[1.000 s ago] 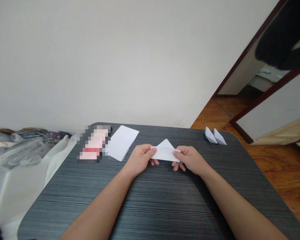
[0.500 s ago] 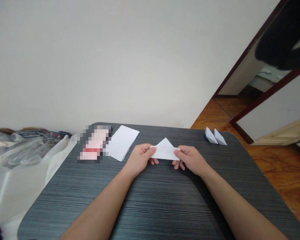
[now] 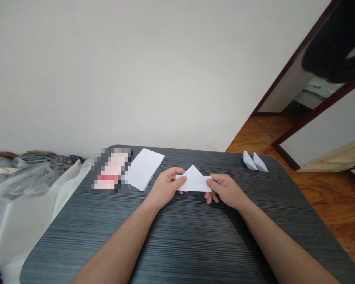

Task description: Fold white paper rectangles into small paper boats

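Observation:
My hands hold a folded white paper piece (image 3: 193, 180) above the dark table, its triangular peak pointing away from me. My left hand (image 3: 165, 187) pinches its left end between thumb and fingers. My right hand (image 3: 223, 190) grips the right end the same way. A stack of white paper sheets (image 3: 144, 169) lies just beyond my left hand, and a pixelated pink-and-red packet (image 3: 111, 170) lies to its left.
Several folded paper boats (image 3: 250, 160) stand at the far right corner of the dark striped table (image 3: 177, 236). Crumpled plastic and cloth (image 3: 26, 185) lie off the left edge. A wall runs behind the table, and a wooden floor (image 3: 322, 189) and door frame lie to the right.
The folded paper has shifted slightly left in my hands and tilted a little, with both hands following it.

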Demonstrator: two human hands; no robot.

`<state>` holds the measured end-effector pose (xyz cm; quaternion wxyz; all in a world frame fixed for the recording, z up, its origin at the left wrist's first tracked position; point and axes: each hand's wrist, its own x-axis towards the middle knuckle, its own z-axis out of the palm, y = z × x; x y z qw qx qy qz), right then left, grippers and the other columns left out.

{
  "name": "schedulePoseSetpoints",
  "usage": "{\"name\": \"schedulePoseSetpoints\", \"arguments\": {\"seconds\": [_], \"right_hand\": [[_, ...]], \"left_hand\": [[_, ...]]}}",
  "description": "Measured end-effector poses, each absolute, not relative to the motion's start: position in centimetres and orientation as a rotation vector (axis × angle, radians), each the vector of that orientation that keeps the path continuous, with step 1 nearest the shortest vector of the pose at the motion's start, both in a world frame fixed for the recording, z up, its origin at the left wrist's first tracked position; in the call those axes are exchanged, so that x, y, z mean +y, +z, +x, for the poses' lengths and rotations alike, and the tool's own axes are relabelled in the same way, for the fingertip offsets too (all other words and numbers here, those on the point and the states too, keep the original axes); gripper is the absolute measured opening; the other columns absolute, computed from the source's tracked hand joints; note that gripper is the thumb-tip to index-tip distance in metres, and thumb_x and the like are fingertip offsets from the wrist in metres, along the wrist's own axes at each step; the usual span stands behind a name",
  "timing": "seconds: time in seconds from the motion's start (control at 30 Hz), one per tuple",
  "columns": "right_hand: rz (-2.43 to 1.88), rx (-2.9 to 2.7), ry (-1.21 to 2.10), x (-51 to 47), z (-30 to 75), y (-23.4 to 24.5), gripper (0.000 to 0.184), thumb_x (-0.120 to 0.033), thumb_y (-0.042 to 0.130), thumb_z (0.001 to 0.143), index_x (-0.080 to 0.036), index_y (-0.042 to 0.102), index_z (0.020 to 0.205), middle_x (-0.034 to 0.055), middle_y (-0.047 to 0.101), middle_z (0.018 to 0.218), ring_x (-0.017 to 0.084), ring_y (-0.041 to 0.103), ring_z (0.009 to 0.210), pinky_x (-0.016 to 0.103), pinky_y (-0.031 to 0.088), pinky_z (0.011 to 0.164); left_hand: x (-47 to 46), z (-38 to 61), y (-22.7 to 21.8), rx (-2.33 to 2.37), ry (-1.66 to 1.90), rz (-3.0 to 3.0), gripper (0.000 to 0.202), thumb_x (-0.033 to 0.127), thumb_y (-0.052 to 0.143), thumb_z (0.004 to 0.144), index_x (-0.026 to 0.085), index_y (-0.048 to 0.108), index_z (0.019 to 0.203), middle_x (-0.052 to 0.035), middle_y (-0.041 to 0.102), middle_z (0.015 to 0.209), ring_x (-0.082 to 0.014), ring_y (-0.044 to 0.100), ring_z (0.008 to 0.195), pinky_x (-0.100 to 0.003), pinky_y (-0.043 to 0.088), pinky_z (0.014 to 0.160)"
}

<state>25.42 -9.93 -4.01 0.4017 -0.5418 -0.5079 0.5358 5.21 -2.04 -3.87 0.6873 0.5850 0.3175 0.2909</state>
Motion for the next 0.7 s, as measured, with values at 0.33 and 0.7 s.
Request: {"name": "schedulePoseSetpoints", "arguments": {"seconds": [0.33, 0.7], "right_hand": [[-1.277, -1.572, 0.922, -9.7, 25.6, -4.4, 0.031, -0.02, 0.048, 0.086, -0.027, 0.057, 0.115, 0.0062, 0.058, 0.118, 0.02, 0.058, 0.102, 0.034, 0.049, 0.081], [-1.181, -1.696, 0.819, -9.6, 25.3, -3.4, 0.014, -0.019, 0.056, 0.084, -0.025, 0.067, 0.09, 0.0063, 0.046, 0.132, 0.023, 0.051, 0.111, 0.041, 0.042, 0.092]], "left_hand": [[-2.2, 5.2, -3.7, 0.727, 0.621, 1.313, 0.04, 0.032, 0.059, 0.078, 0.016, 0.048, 0.112, 0.0031, 0.057, 0.058, -0.0093, 0.052, 0.05, -0.019, 0.039, 0.047], [-2.6, 4.9, -3.1, 0.66, 0.54, 1.466, 0.036, 0.027, 0.057, 0.08, 0.018, 0.048, 0.114, 0.0022, 0.055, 0.065, -0.0085, 0.048, 0.055, -0.019, 0.037, 0.052]]}}
